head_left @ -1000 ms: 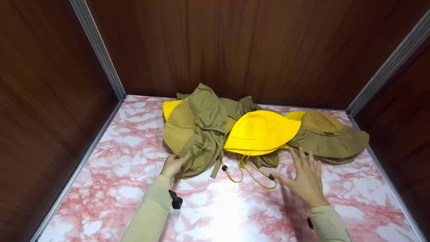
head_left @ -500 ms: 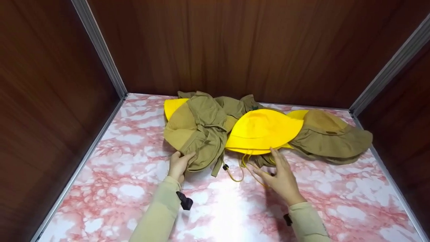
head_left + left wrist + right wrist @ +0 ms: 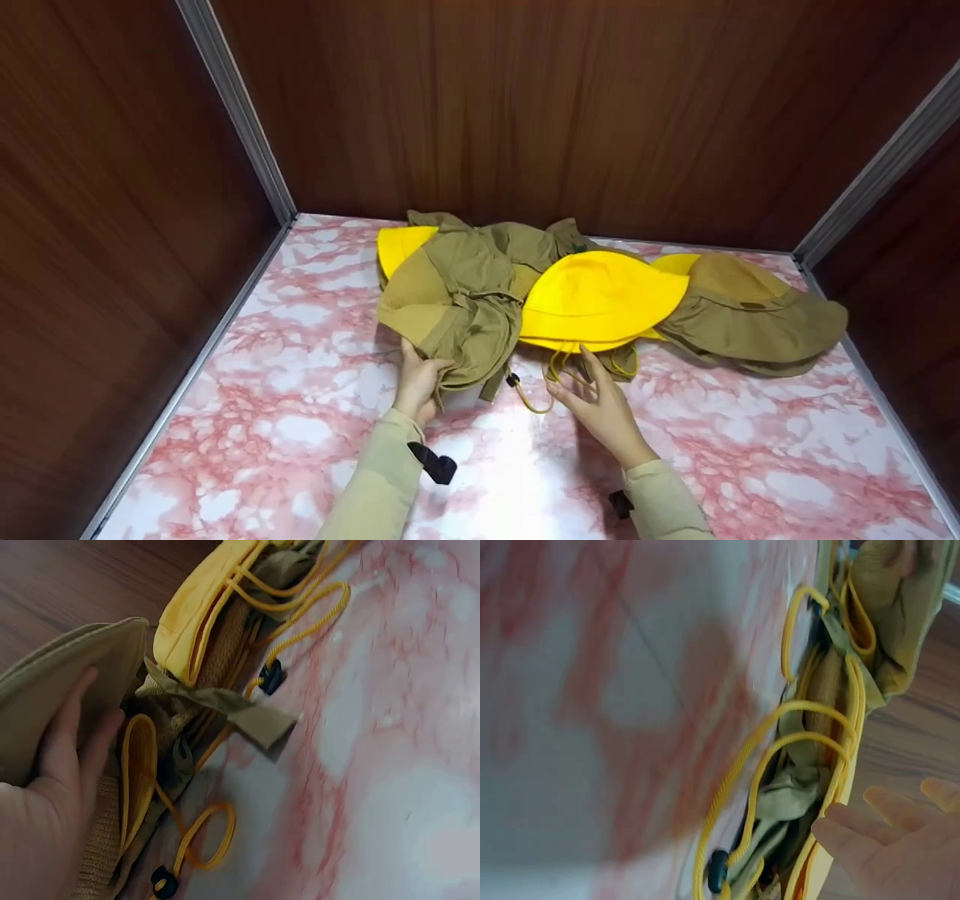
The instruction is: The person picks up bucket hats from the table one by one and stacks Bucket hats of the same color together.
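Toward the left of the head view, a crumpled khaki sun hat (image 3: 420,300) lies with its cloth flap (image 3: 480,337) toward me. My left hand (image 3: 418,382) is at its near edge; in the left wrist view its fingers (image 3: 64,742) lie fairly straight against the flap's underside. Beside it, a yellow bucket hat (image 3: 604,300) has its brim toward me. My right hand (image 3: 604,416) has its fingers extended and its thumb apart, fingertips right at that brim. A yellow cord (image 3: 739,772) with a black toggle (image 3: 718,870) loops out from under the hat.
Another khaki hat (image 3: 754,322) with a yellow part behind it lies at the right. More khaki cloth (image 3: 517,244) is bunched along the back. Brown wood-look panels (image 3: 510,112) enclose the pink-and-white marbled table (image 3: 300,427) behind and at both sides.
The right hand has moved left, from near the right khaki hat to the yellow hat's front brim. The raised khaki cloth at the left has settled lower, and the left hand has shifted slightly right.
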Demonstrator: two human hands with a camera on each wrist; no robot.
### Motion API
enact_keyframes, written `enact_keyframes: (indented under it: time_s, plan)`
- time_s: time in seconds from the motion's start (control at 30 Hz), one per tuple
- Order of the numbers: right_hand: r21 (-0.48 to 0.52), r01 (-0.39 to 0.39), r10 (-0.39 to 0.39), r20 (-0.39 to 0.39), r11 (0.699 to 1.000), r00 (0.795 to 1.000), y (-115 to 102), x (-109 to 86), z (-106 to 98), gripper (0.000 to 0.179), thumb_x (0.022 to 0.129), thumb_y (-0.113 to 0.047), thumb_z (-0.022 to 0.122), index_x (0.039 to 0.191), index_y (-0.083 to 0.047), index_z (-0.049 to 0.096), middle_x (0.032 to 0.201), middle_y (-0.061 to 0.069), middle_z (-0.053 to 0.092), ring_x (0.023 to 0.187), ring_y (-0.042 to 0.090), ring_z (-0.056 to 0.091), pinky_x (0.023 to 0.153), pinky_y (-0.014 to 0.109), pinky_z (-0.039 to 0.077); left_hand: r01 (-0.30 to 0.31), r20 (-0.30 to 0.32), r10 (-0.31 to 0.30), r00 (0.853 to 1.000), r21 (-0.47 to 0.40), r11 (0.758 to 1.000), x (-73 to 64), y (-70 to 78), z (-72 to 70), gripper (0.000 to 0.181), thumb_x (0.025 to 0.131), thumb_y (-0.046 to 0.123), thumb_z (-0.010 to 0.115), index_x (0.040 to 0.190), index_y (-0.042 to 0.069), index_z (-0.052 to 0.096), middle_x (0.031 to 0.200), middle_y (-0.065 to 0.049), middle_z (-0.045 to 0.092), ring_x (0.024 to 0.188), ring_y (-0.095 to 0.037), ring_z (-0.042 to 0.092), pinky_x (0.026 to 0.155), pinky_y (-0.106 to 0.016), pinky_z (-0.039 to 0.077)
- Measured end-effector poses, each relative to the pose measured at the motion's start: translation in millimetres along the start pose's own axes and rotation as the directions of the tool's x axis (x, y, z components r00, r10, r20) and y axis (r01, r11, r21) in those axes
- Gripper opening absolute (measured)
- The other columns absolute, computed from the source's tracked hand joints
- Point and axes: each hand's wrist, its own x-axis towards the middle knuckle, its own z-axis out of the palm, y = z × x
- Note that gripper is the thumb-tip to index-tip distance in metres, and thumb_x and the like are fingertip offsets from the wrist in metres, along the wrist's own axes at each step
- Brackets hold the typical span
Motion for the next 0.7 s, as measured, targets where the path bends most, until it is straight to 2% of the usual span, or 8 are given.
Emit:
enact_keyframes:
  time_s: [0.1, 0.23, 0.33, 0.4, 0.47, 0.57, 0.63, 0.7]
  plan:
    - [0.066, -0.014, 0.012, 0.024, 0.998, 1.0, -1, -0.2, 5, 0.088, 0.089, -0.033, 0.075, 0.157, -0.013, 0.024, 0.161, 0.019, 0.028, 0.14, 0.04, 0.041, 0.117, 0.051, 0.035, -0.042, 0.025, 0.042, 0.999, -0.026, 0.999, -6.0, -1.8, 3.2, 0.111, 0.081, -0.02, 0.05, 0.157, 0.026, -0.018, 0.164, -0.022, 0.008, 0.141, -0.038, 0.035, 0.085, -0.025, 0.057]
    - [0.191, -0.05, 0.037, 0.074, 0.98, 0.997, -5, 0.2, 9, 0.077, 0.095, -0.023, 0.067, 0.156, -0.008, 0.023, 0.158, 0.023, 0.032, 0.143, 0.043, 0.035, 0.118, 0.056, 0.03, -0.066, 0.085, 0.071, 0.994, -0.055, 0.996, -17.0, -3.0, 5.7, 0.114, 0.081, -0.019, 0.05, 0.155, 0.027, -0.022, 0.166, -0.019, -0.006, 0.145, -0.038, 0.029, 0.08, -0.023, 0.057]
    - [0.272, -0.086, 0.058, 0.108, 0.959, 0.992, -9, -0.1, 9, 0.071, 0.098, -0.02, 0.061, 0.156, -0.006, 0.023, 0.156, 0.024, 0.034, 0.143, 0.042, 0.036, 0.117, 0.055, 0.033, -0.082, 0.141, 0.09, 0.986, -0.063, 0.995, -25.2, -3.7, 6.1, 0.114, 0.081, -0.017, 0.052, 0.155, 0.026, -0.024, 0.166, -0.016, -0.01, 0.148, -0.037, 0.024, 0.087, -0.024, 0.057]
    - [0.335, -0.104, 0.059, 0.14, 0.937, 0.988, -11, 0.0, 9, 0.069, 0.099, -0.021, 0.058, 0.156, -0.005, 0.022, 0.156, 0.024, 0.034, 0.142, 0.041, 0.037, 0.116, 0.055, 0.034, -0.11, 0.181, 0.119, 0.976, -0.059, 0.992, -30.0, -3.8, 6.5, 0.113, 0.081, -0.017, 0.052, 0.156, 0.022, -0.023, 0.166, -0.017, -0.007, 0.149, -0.037, 0.023, 0.095, -0.026, 0.054]
    - [0.402, -0.122, 0.052, 0.181, 0.907, 0.982, -14, 0.8, 8, 0.068, 0.101, -0.024, 0.055, 0.156, -0.003, 0.02, 0.157, 0.025, 0.033, 0.14, 0.041, 0.04, 0.116, 0.055, 0.034, -0.134, 0.212, 0.141, 0.967, -0.045, 0.99, -35.1, -2.7, 7.4, 0.11, 0.081, -0.016, 0.053, 0.156, 0.017, -0.021, 0.166, -0.018, -0.004, 0.149, -0.035, 0.022, 0.104, -0.025, 0.048]
    - [0.502, -0.172, 0.044, 0.256, 0.848, 0.966, -18, 2.5, 6, 0.066, 0.104, -0.029, 0.048, 0.156, -0.002, 0.017, 0.155, 0.025, 0.034, 0.135, 0.036, 0.048, 0.115, 0.051, 0.038, -0.172, 0.248, 0.17, 0.954, -0.013, 0.985, -42.9, 0.1, 10.0, 0.106, 0.079, -0.015, 0.055, 0.157, 0.01, -0.013, 0.164, -0.024, 0.011, 0.142, -0.029, 0.038, 0.107, -0.024, 0.045]
    - [0.574, -0.211, 0.024, 0.316, 0.791, 0.948, -20, 3.3, 4, 0.06, 0.106, -0.034, 0.042, 0.154, -0.005, 0.021, 0.151, 0.019, 0.043, 0.13, 0.028, 0.053, 0.113, 0.046, 0.042, -0.184, 0.274, 0.175, 0.946, 0.007, 0.983, -48.9, 2.3, 11.7, 0.103, 0.078, -0.014, 0.054, 0.157, 0.005, -0.009, 0.159, -0.03, 0.022, 0.128, -0.022, 0.052, 0.099, -0.024, 0.051]
    - [0.651, -0.254, -0.009, 0.372, 0.715, 0.928, -22, 3.3, 1, 0.05, 0.107, -0.041, 0.036, 0.149, -0.013, 0.032, 0.143, 0.007, 0.053, 0.124, 0.017, 0.057, 0.11, 0.038, 0.045, -0.173, 0.305, 0.162, 0.938, 0.01, 0.985, -54.9, 4.0, 13.5, 0.102, 0.077, -0.014, 0.054, 0.157, 0.004, -0.008, 0.153, -0.034, 0.029, 0.112, -0.015, 0.059, 0.091, -0.023, 0.055]
